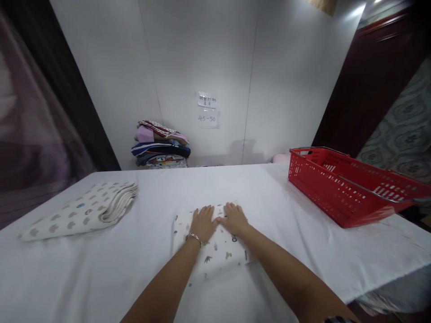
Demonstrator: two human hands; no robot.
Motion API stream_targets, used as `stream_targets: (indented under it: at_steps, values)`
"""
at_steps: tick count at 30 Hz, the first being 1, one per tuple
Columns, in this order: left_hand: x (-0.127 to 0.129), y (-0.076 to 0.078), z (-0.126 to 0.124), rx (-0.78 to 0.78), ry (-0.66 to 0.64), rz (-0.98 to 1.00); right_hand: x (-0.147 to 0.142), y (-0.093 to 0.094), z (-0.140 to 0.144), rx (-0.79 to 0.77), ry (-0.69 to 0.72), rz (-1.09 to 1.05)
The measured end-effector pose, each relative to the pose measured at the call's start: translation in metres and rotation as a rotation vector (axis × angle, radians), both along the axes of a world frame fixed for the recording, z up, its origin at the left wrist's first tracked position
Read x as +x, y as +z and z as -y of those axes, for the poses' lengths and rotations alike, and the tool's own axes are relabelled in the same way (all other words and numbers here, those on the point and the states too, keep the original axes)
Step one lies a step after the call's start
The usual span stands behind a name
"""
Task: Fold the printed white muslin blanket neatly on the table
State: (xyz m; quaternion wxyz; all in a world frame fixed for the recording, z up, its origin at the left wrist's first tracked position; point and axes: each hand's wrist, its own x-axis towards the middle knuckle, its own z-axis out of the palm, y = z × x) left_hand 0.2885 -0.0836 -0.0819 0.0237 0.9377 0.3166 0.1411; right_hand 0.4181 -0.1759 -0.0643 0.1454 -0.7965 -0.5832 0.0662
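Left hand (203, 223) and right hand (233, 219) lie flat, fingers extended and grasping nothing, side by side on the far part of a folded printed cloth (215, 249) at the near middle of the white-covered table (235, 188). The cloth is white with small scattered motifs, appears soft, light and limp, and is judged best taken by its folded edges or corners. A second folded patterned cloth (84, 211) lies well left; a red basket (346, 188) stands right.

White-covered surface (235, 188) – small printed folded cloth (218, 251) near the middle, a stack of spotted cloths (81, 213) left, red basket (350, 186) right, folded pile of clothes (161, 144) far back.
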Motion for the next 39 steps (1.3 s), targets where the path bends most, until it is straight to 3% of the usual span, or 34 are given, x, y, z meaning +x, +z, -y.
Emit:
stream_targets:
  at_steps: [3,9,14,18,30,35,39]
  values:
    - [0.001,-0.001,-0.001,0.006,-0.005,0.018,0.015,-0.002,0.000,-0.020,-0.107,0.029]
    - [-0.001,0.009,0.002,-0.101,0.004,-0.028,0.018,-0.006,-0.001,-0.082,-0.140,-0.010]
    - [-0.043,0.016,0.008,-0.090,0.177,-0.050,0.018,-0.006,-0.002,-0.136,-0.146,-0.015]
    - [-0.070,0.011,0.005,-0.206,0.259,-0.048,0.018,-0.006,-0.002,-0.129,-0.145,-0.015]
    - [-0.071,0.008,-0.006,-0.242,0.259,0.051,0.030,-0.001,0.002,-0.086,-0.070,-0.184]
    - [-0.078,0.008,-0.007,-0.231,0.342,0.068,0.043,0.003,0.025,-0.062,-0.049,-0.257]
    - [-0.085,0.004,-0.007,-0.222,0.390,0.124,0.046,0.004,0.060,0.046,-0.100,-0.506]
